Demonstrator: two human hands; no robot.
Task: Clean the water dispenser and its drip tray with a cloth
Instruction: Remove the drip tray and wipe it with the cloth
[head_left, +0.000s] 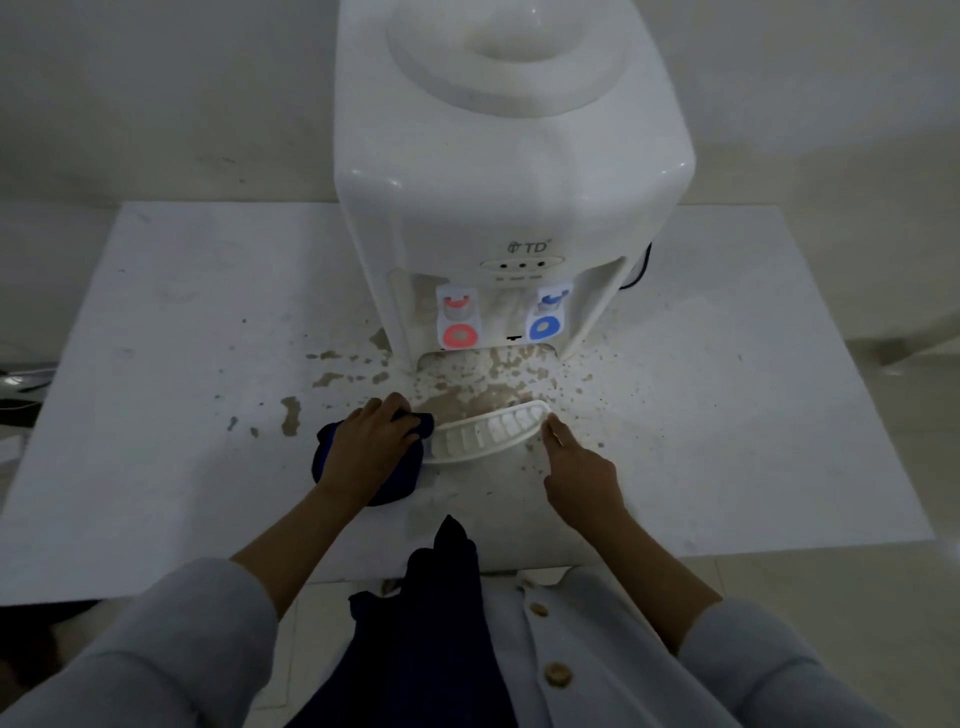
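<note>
Head view: white water dispenser (511, 171) at 12 o'clock on a white table (208, 322), red tap (458, 306) and blue tap (551, 301) facing forward. Brown stains (467, 395) spattered across the tabletop below the taps. Drip tray (488, 431) pulled out, lying at centre just ahead of the dispenser base. Left hand (371, 447) at 9 o'clock of the tray, fingers curled over a dark blue cloth (358, 467), touching the tray's left end. Right hand (582, 473) at 3 o'clock, fingers extended, fingertips (550, 428) touching the tray's right end.
</note>
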